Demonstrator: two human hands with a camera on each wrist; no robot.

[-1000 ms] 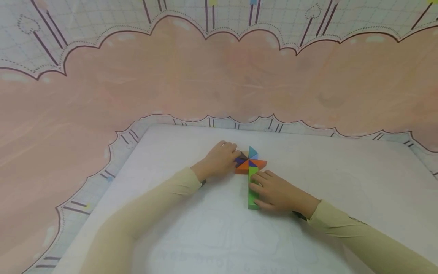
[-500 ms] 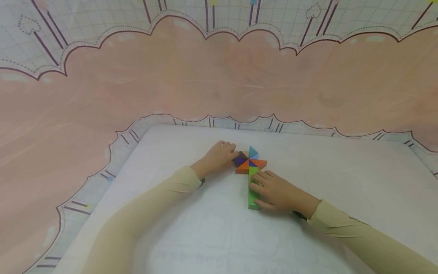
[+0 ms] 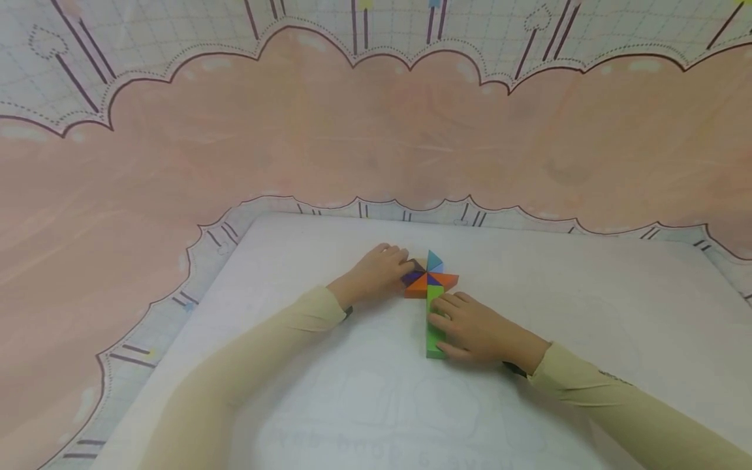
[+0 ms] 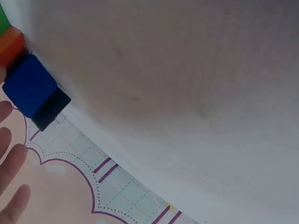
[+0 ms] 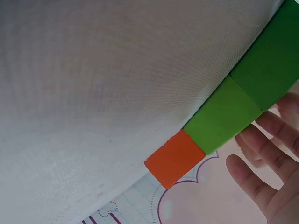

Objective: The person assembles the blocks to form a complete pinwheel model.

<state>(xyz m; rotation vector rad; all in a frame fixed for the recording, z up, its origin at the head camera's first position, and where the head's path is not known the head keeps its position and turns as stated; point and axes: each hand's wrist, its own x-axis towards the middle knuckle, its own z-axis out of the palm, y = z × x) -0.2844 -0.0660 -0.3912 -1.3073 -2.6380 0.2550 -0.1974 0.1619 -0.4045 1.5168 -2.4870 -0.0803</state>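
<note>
Coloured triangular blocks lie in a pinwheel on the white tabletop: a teal piece (image 3: 434,260) at the back, orange ones (image 3: 416,287) at front and right, dark brown and purple (image 3: 411,279) at left. A green strip (image 3: 434,337) runs toward the wearer from the pinwheel. My left hand (image 3: 378,275) is at the pinwheel's left side, fingertips right at the brown piece. Blue (image 4: 30,86) block sides show beside its fingers in the left wrist view. My right hand (image 3: 477,331) rests its fairly straight fingers on the strip, which shows as light green (image 5: 224,114) and dark green (image 5: 266,56) blocks in the right wrist view.
The white table (image 3: 329,391) ends in a back edge behind the pinwheel. A peach and white patterned covering (image 3: 364,137) with scalloped outlines lies beyond it and down the left side. Both forearms, in pale sleeves (image 3: 252,359), reach in from the near corners.
My left hand drew back slightly to the left, then returned right, and the purple and brown pieces at its fingertips shifted a little. The right hand and green strip stay put.
</note>
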